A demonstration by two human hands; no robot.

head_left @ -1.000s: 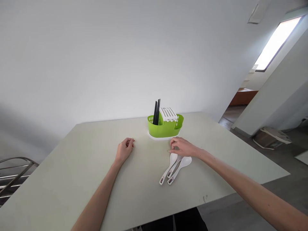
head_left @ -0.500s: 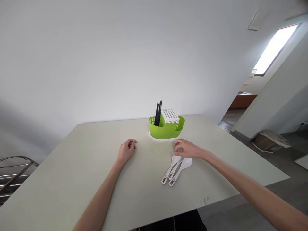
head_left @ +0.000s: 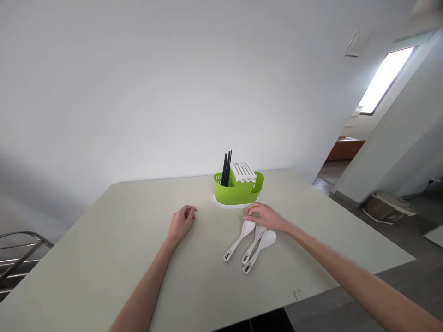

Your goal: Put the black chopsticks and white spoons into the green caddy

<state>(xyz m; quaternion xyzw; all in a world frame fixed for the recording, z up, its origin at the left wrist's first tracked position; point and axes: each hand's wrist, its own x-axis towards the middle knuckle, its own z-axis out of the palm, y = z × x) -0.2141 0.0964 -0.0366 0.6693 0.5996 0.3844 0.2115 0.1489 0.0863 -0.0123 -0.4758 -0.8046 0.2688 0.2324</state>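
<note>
Three white spoons lie fanned out on the table, labels on their handle ends pointing towards me. With its fingers at the bowl end of the left spoon [head_left: 238, 240], my right hand [head_left: 263, 216] is closed and pinches that end. The middle spoon [head_left: 254, 244] has its bowl partly under this hand; the right spoon [head_left: 260, 251] lies beside it. Just behind the hand is a green cutlery holder [head_left: 233, 194] with a white slotted top and white base, black chopsticks [head_left: 226, 169] upright in its left compartment. My left hand [head_left: 182, 221] rests curled on the table, nothing visible in it.
The pale table [head_left: 131, 221] meets a white wall [head_left: 166, 92] at the back. A metal rack or chair frame [head_left: 20, 258] stands beyond its left side. On the floor at right sits a brownish bin-like container [head_left: 387, 207].
My right hand has shifted slightly left and taken hold of the left spoon, whose handle has swung left, away from the other two. My left hand stays in place. The view has tilted slightly up.
</note>
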